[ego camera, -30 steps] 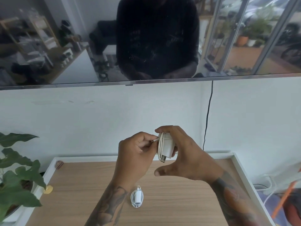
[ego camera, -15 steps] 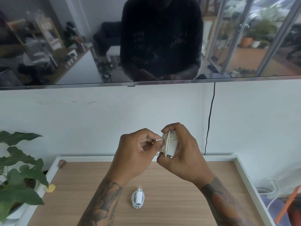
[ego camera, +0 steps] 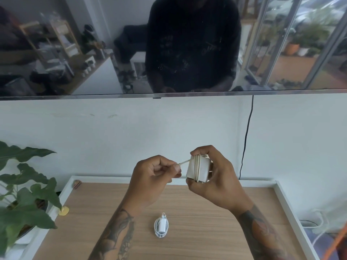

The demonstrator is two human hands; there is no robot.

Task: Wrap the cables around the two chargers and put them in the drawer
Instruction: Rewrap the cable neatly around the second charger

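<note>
Charger [ego camera: 191,170]: boxy white block, gripped by right hand [ego camera: 216,182].
Cable [ego camera: 197,168]: smooth cord looped round it, end pinched by left hand [ego camera: 155,177].

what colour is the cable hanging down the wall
Black; the wall cable shows clearly in the head view.

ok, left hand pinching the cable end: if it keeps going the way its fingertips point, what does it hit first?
Most likely the charger held in the right hand. The left hand points right along the taut cable, with nothing between; depth is uncertain.
</note>
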